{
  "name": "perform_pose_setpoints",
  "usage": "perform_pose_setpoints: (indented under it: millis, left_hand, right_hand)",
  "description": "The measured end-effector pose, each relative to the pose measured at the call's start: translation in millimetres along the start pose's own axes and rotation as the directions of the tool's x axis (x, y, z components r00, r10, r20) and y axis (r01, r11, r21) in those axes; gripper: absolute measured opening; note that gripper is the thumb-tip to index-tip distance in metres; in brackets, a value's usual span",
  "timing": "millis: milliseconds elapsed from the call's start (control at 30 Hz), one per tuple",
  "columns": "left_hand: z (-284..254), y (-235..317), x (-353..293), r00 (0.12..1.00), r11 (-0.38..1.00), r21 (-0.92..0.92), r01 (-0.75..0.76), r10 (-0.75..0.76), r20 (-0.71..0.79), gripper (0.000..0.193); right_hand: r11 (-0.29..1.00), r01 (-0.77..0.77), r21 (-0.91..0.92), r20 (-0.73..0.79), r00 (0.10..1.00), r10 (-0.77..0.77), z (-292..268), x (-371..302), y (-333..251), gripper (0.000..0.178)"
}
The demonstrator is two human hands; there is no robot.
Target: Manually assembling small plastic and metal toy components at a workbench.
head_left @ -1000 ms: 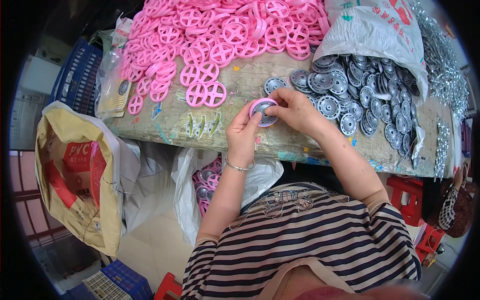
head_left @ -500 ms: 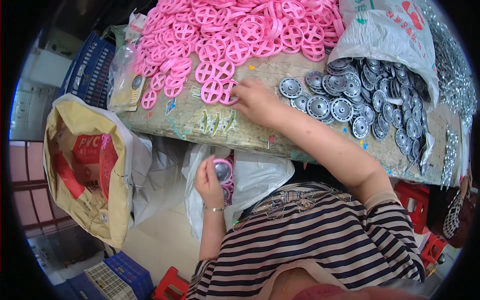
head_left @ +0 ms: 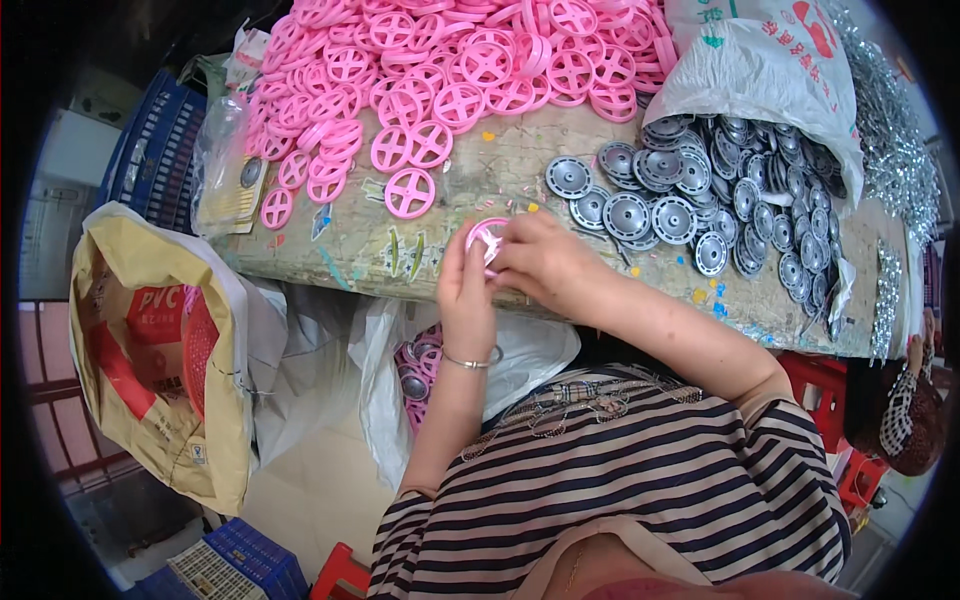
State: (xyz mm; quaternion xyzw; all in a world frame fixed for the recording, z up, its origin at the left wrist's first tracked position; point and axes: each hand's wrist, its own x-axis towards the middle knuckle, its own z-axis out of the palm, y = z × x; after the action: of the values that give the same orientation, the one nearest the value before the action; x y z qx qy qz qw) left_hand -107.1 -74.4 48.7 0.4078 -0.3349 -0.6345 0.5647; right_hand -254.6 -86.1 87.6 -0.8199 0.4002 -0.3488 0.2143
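Observation:
Both my hands meet over the front edge of the table, around one pink spoked plastic wheel (head_left: pixel 484 230). My left hand (head_left: pixel 466 288) grips its near left side, fingers closed. The closed fingertips of my right hand (head_left: pixel 548 262) press at the wheel's right side and partly cover it. Left of them, a loose pink wheel (head_left: pixel 409 193) lies flat, in front of a large heap of pink wheels (head_left: pixel 460 105). To the right, grey hubcap-like discs (head_left: pixel 627 217) spill across the table. Below my left forearm, a white plastic bag (head_left: pixel 375 345) holds pink wheels with grey centres (head_left: pixel 413 385).
A white woven sack (head_left: pixel 760 70) stands at the back right beside silver tinsel (head_left: pixel 895 130). At left are an open paper sack (head_left: pixel 160 420) and blue crates (head_left: pixel 150 150). Red stools (head_left: pixel 825 385) stand at the right, near another person's arm (head_left: pixel 915 360).
My left hand has risen from the white bag, leaving a grey-centred wheel there. My right hand has taken a pink wheel off the table and brought it toward me, where both hands now hold it.

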Motion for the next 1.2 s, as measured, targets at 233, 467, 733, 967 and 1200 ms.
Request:
perform_pose_setpoints:
  millis: [233,467,733,967,1200]
  left_hand:
    - [26,0,11,0.977,0.980,-0.076,0.182,-0.171,0.126,0.039]
    - [24,-9,15,0.975,0.979,-0.125,0.159,-0.136,0.173,0.037]
    - [25,-8,11,0.982,0.980,-0.155,0.125,-0.100,0.158,0.036]
    - [17,-10,8,0.972,0.986,-0.078,0.145,-0.128,0.196,0.041]
    - [22,-8,7,0.971,0.980,-0.111,0.163,-0.139,0.193,0.045]
  right_hand:
    - [0.879,-0.185,-0.439,-0.208,0.973,0.101,-44,-4,69,0.034]
    - [0.887,-0.232,-0.400,-0.192,0.967,0.166,-51,7,93,0.035]
    - [0.951,-0.282,0.124,-0.118,0.948,0.296,-33,-16,26,0.046]
    - [0.868,-0.443,0.223,0.009,0.892,0.452,-31,-18,28,0.039]
    - [0.894,-0.395,0.210,-0.131,0.895,0.426,-19,-16,31,0.036]
